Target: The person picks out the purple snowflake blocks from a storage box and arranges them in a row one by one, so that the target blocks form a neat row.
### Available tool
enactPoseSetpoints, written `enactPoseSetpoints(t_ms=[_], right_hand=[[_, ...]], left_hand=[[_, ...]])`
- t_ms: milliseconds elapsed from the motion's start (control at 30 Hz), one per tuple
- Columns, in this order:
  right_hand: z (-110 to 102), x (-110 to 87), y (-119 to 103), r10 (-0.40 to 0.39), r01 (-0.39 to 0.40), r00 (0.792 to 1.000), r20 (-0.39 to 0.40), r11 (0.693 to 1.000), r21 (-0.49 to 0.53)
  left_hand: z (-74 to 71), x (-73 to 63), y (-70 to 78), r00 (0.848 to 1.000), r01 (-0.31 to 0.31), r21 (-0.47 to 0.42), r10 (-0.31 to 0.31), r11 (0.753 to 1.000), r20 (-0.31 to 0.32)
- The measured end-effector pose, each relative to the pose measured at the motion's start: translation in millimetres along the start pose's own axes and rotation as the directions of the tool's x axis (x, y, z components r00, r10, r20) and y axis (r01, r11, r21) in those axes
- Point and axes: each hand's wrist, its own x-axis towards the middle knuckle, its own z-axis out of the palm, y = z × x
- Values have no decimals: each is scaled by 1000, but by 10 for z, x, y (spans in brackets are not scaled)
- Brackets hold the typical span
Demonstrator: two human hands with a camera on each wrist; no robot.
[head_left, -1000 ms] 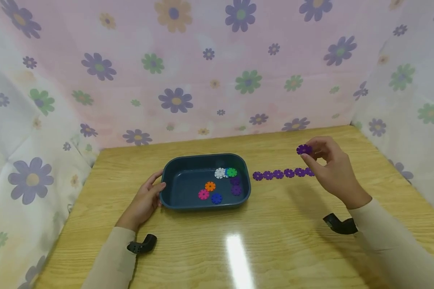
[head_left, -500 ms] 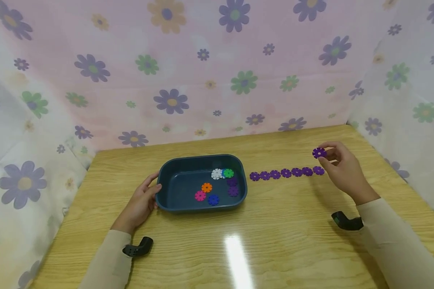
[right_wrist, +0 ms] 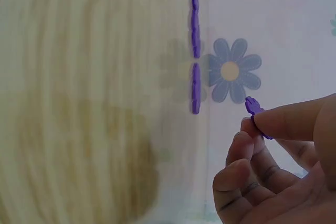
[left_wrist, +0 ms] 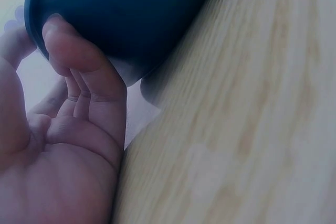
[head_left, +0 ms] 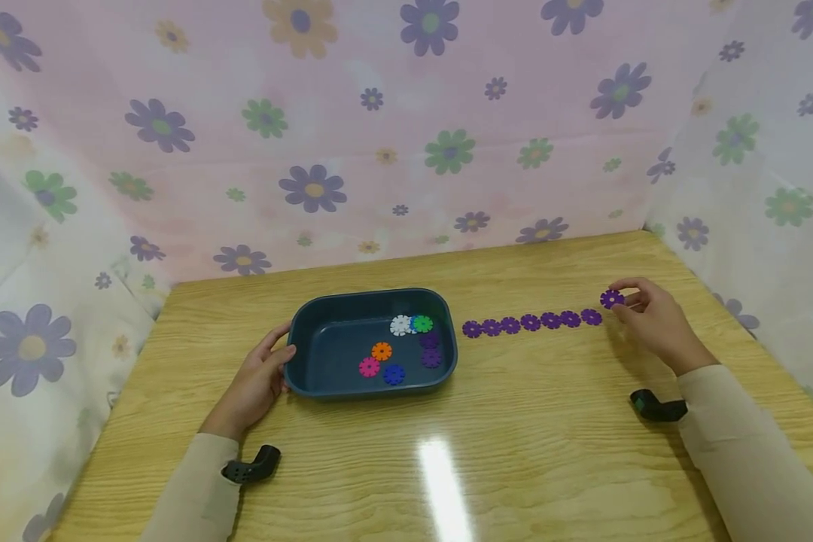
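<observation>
My right hand (head_left: 662, 325) pinches a purple notched plastic disc (head_left: 612, 299) between thumb and fingertips, raised just beyond the right end of a row of similar purple discs (head_left: 531, 322). In the right wrist view the pinched disc (right_wrist: 254, 106) is tilted and apart from the row, which lies flat on the table. At the left end of a dark blue rectangular tray (head_left: 373, 391), my left hand (head_left: 256, 385) grips the rim, thumb on top. Seen from the left wrist, the fingers (left_wrist: 107, 90) curl against the tray's end wall.
Inside the tray lie loose discs: white (head_left: 400, 325), green (head_left: 422, 324), orange (head_left: 382, 351), pink (head_left: 369, 366), blue (head_left: 394, 374) and purple (head_left: 431, 357). A flowered cloth (head_left: 352, 226) stands behind the wooden table (head_left: 528, 452) and along its sides.
My right hand has moved right and lower with the purple disc, uncovering the right end of the row. The left hand keeps its grip on the tray; the head view has shifted slightly.
</observation>
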Motion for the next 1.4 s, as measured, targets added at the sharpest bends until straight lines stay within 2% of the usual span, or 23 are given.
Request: enactPoseSetpoints(t_ms=[267, 667, 1400], right_hand=[[1, 24, 114, 63, -62, 996, 66, 998, -27], [2, 64, 209, 64, -53, 991, 119, 994, -95], [1, 44, 185, 54, -35, 993, 107, 984, -176]], left_hand=[[-3, -8, 6, 1000, -3, 0, 3, 1000, 4], [8, -10, 19, 1000, 2, 0, -2, 1000, -1], [1, -17, 32, 1000, -4, -20, 4, 1000, 5]])
